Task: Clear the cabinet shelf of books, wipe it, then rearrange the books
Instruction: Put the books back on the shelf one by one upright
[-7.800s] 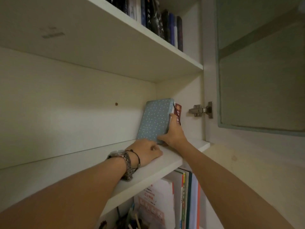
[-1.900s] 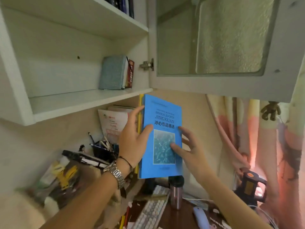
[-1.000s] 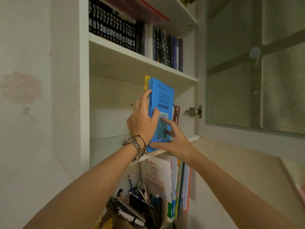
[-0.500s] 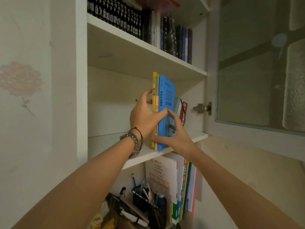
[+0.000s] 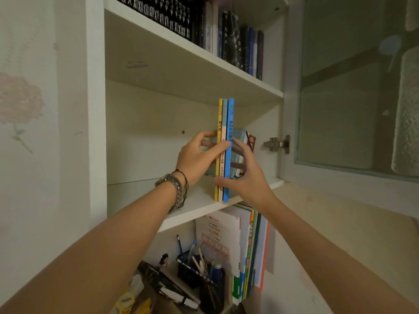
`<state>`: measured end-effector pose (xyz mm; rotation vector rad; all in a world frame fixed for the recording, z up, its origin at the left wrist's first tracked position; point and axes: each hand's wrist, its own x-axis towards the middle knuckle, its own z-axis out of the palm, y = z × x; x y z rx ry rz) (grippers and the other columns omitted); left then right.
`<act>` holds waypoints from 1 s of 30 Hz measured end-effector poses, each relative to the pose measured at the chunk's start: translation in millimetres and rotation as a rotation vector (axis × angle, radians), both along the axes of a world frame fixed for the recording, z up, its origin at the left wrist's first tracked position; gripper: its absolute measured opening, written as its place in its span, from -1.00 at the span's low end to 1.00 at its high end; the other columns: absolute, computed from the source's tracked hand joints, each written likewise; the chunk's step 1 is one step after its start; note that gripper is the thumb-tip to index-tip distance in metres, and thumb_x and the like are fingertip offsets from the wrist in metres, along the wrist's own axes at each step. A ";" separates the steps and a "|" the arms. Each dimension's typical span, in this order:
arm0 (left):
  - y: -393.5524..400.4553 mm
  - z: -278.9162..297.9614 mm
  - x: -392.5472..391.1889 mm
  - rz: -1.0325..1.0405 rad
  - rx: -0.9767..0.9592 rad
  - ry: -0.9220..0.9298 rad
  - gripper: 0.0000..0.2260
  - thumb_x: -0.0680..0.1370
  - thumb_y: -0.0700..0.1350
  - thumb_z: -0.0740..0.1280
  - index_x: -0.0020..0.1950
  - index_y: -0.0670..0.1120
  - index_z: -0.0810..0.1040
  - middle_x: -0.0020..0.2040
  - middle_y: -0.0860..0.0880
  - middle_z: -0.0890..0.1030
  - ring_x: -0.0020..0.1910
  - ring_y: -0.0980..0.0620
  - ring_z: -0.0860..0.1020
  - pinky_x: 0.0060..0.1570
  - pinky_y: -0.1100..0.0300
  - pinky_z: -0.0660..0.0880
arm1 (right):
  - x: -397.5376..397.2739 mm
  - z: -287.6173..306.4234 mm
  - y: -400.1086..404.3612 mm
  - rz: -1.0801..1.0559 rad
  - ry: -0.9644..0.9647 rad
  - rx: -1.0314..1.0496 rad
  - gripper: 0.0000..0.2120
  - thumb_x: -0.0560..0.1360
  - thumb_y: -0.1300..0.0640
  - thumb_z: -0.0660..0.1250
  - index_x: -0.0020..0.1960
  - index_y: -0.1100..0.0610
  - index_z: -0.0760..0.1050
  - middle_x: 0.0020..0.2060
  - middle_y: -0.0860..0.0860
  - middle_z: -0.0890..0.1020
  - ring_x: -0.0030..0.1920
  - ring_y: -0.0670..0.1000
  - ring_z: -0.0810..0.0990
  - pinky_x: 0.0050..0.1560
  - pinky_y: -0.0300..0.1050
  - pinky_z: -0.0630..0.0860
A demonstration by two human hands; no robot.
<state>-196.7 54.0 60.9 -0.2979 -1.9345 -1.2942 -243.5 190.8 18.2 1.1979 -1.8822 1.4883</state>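
the cabinet shelf (image 5: 195,207) looked like smooth, matt white laminate board. the three books (image 5: 224,123) had paper covers with a slight sheen on yellow, beige and blue spines. the watch (image 5: 175,191) on the left wrist was shiny linked metal. the hinge (image 5: 277,143) was bright metal. the cabinet door (image 5: 353,87) held textured, frosted glass in a smooth painted frame.

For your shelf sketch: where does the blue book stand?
Upright on the middle shelf, the blue book is rightmost of three, beside the tan book.
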 end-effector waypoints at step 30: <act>-25.0 -20.9 -46.5 0.094 -0.471 -0.245 -0.50 0.55 -0.23 0.27 0.45 0.07 0.28 0.39 0.00 0.37 0.10 0.11 0.46 0.15 0.20 0.40 | -74.3 4.2 -41.1 -0.053 -0.057 -0.231 -0.12 0.37 0.54 0.33 0.42 -0.13 0.05 0.35 0.03 0.31 0.34 0.02 0.40 0.18 -0.04 0.57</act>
